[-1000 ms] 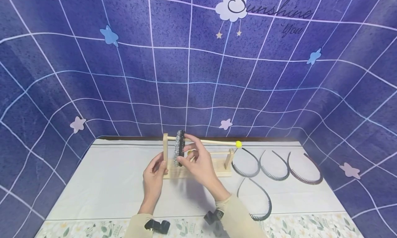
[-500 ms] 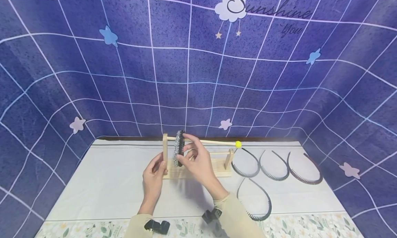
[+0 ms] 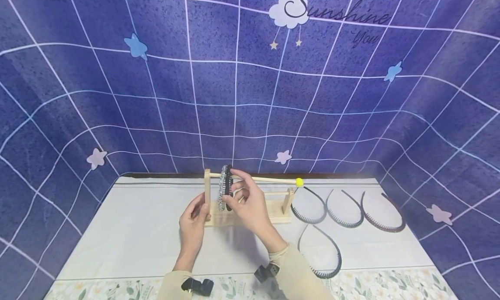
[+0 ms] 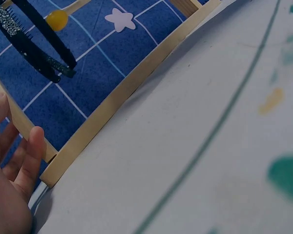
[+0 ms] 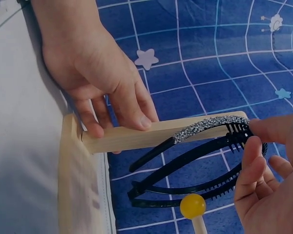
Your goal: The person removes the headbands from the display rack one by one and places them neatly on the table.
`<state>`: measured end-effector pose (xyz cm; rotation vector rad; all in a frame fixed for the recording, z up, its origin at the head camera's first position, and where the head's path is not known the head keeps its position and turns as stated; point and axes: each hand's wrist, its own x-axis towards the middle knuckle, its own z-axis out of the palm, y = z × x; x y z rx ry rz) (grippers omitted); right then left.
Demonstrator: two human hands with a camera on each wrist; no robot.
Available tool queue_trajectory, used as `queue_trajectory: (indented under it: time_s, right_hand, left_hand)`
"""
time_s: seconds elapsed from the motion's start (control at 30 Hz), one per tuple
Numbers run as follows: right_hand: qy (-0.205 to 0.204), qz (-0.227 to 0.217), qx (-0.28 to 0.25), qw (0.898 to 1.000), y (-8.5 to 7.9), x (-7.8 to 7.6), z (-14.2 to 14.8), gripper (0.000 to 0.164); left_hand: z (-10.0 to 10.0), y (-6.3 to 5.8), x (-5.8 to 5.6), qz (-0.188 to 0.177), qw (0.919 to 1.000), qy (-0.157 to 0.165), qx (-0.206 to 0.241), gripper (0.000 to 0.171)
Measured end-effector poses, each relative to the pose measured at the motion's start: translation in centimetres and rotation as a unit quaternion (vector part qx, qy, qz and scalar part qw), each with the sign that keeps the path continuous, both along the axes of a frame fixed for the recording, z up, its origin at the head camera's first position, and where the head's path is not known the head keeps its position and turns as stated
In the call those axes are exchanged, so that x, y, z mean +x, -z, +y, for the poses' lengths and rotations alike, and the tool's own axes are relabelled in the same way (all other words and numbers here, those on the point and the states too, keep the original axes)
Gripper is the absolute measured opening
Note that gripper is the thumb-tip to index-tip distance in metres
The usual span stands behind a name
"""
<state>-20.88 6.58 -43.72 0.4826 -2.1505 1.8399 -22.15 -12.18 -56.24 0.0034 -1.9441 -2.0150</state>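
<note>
My left hand (image 3: pixel 192 222) grips the left upright (image 3: pixel 207 189) of a pale wooden stand, thumb in front and fingers behind, as the right wrist view shows. A silver glitter headband (image 5: pixel 205 126) and black toothed headbands (image 5: pixel 185 163) are bunched by the stand's upper rod (image 3: pixel 273 179), near that upright. My right hand (image 3: pixel 251 204) pinches the bunch between thumb and fingertips, index finger high on the black side. Whether every headband hangs on the rod is hard to tell. In the left wrist view, the headband ends (image 4: pixel 53 70) hang apart from my left hand (image 4: pixel 14 185).
Yellow knob (image 3: pixel 299 182) tips the upper rod, which sticks out to the right. A shorter post (image 3: pixel 288 201) stands at the base's right end. Several toothed headbands lie right of the stand, one (image 3: pixel 340 258) nearer the front edge. A blue grid cloth (image 3: pixel 250 96) hangs behind.
Both hands stay almost still. A yellow knob glimpsed behind my right fingers one second ago is now hidden, and the headbands have shifted only slightly.
</note>
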Motion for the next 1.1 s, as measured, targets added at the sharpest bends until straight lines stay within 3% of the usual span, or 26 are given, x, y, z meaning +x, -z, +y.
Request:
queue_trajectory:
  time_s: [0.57,1.1]
  right_hand:
    - [0.003,0.002,-0.014,1.000,-0.6,0.4,0.3,0.074]
    - [-0.011,0.011,-0.065,0.998,-3.0,1.5,1.2,0.075]
  left_hand:
    - [0.0,0.0,0.0,-0.006,1.0000,-0.002,-0.003,0.042]
    - [0.0,-0.2,0.1,-0.006,1.0000,0.001,0.005,0.042]
